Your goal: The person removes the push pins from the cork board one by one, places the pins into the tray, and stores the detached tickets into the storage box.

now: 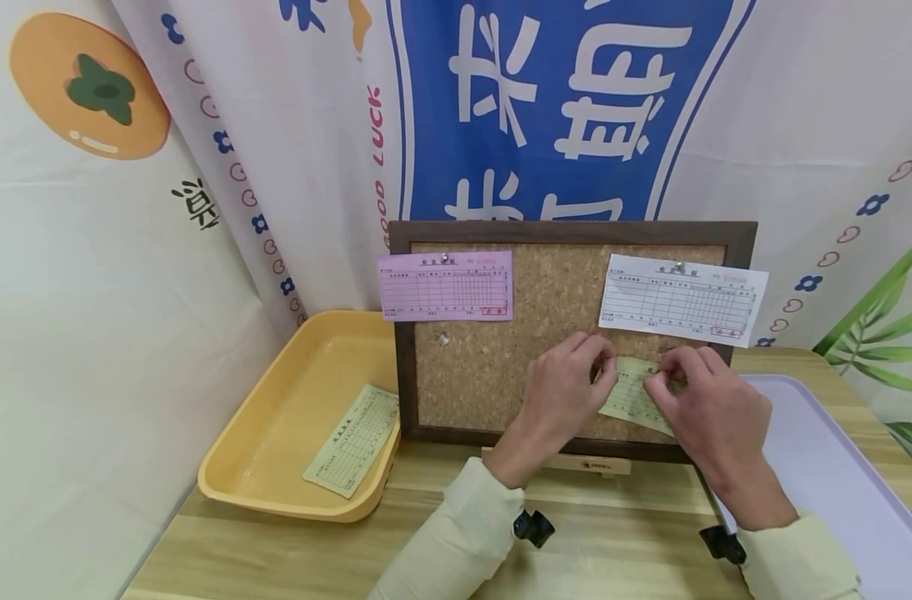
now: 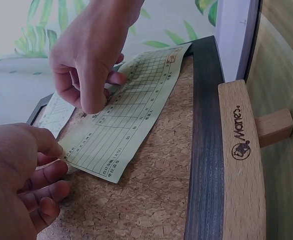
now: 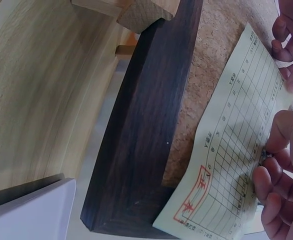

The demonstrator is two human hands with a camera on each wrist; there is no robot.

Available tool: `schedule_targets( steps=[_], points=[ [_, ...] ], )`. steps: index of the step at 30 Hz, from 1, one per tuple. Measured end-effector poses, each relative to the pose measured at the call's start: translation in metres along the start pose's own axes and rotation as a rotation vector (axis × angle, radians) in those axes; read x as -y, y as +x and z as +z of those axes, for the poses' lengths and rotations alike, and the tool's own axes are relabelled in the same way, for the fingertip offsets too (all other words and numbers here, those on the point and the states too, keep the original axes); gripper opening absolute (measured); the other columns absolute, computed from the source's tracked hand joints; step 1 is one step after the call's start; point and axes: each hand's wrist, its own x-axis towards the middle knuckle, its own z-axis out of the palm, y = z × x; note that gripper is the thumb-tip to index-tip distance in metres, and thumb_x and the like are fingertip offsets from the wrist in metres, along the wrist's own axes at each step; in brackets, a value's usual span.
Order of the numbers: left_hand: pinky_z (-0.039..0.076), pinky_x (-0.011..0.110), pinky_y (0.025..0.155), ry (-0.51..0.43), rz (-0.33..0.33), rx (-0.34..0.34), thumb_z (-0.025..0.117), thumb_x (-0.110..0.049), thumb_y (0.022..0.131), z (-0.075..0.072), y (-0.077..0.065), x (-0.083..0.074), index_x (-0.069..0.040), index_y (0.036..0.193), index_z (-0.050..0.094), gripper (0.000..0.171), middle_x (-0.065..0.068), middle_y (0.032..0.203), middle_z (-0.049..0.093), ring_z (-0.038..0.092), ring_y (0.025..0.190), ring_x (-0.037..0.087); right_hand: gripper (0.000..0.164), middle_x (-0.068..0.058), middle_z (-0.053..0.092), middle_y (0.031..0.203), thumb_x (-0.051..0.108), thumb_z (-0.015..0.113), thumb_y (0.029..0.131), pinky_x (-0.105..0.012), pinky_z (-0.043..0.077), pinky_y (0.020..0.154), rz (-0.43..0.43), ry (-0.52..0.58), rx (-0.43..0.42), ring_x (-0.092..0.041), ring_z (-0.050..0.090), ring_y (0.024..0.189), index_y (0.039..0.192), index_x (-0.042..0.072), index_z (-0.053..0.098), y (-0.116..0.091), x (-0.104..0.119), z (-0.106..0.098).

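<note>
A framed corkboard (image 1: 549,292) leans upright on the table. Against its lower right part lies a pale green receipt slip (image 1: 627,392), slightly curved and tilted. My left hand (image 1: 564,379) pinches this slip's left edge between thumb and forefinger, its other fingers loosely bent. At the slip's upper edge, my right hand (image 1: 714,404) has its fingertips together on a small pushpin (image 3: 264,155), mostly hidden by the fingers. Higher on the board hang a pink slip (image 1: 448,292) and a white slip (image 1: 677,304), each held by one pushpin near its top.
A yellow tray (image 1: 276,417) at left holds another green slip (image 1: 354,442). To the right is a lilac tray (image 1: 824,467). A wooden stand (image 2: 246,165) supports the board's lower edge. One clear pushpin (image 1: 444,337) sits in the cork below the pink slip.
</note>
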Motion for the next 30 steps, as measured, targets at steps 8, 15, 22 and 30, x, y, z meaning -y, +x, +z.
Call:
schedule_targets(
  steps=[8, 15, 22, 30],
  points=[
    [0.029, 0.011, 0.047, 0.003, -0.006, 0.005, 0.073, -0.013, 0.094, -0.0015, -0.0005, -0.0011, -0.015, 0.089, 0.07, 0.006, -0.007, 0.079, 0.062, 0.044, 0.056, 0.0, 0.013, -0.013, 0.066, 0.076, 0.018, 0.065, 0.083, -0.03, 0.023, 0.037, 0.021, 0.003, 0.019, -0.017, 0.042, 0.044, 0.084, 0.005, 0.066, -0.0017, -0.002, 0.002],
    [0.031, 0.011, 0.047, 0.004, -0.001, 0.0, 0.072, -0.013, 0.094, -0.0014, -0.0013, 0.0005, -0.016, 0.09, 0.071, 0.006, -0.008, 0.08, 0.063, 0.048, 0.057, 0.0, 0.013, -0.013, 0.066, 0.075, 0.017, 0.065, 0.081, -0.03, 0.026, 0.038, 0.031, 0.024, -0.013, -0.02, 0.048, 0.045, 0.082, 0.005, 0.066, -0.0023, -0.0035, 0.0044],
    [0.032, 0.01, 0.048, 0.028, 0.0, -0.004, 0.072, -0.014, 0.093, 0.0003, -0.0017, 0.0023, -0.017, 0.089, 0.071, 0.006, -0.01, 0.078, 0.062, 0.046, 0.057, -0.003, 0.013, -0.012, 0.066, 0.073, 0.016, 0.068, 0.08, -0.032, 0.032, 0.038, 0.024, 0.055, -0.011, -0.021, 0.053, 0.047, 0.083, 0.004, 0.067, -0.0034, -0.0039, 0.0032],
    [0.032, 0.01, 0.049, 0.02, -0.003, -0.002, 0.071, -0.014, 0.095, 0.0, -0.0021, 0.0022, -0.017, 0.089, 0.071, 0.006, -0.01, 0.078, 0.062, 0.046, 0.058, -0.004, 0.014, -0.012, 0.066, 0.073, 0.016, 0.068, 0.079, -0.037, 0.039, 0.04, 0.016, 0.091, -0.02, -0.023, 0.056, 0.05, 0.084, 0.003, 0.068, -0.0041, -0.0052, 0.0027]
  ],
)
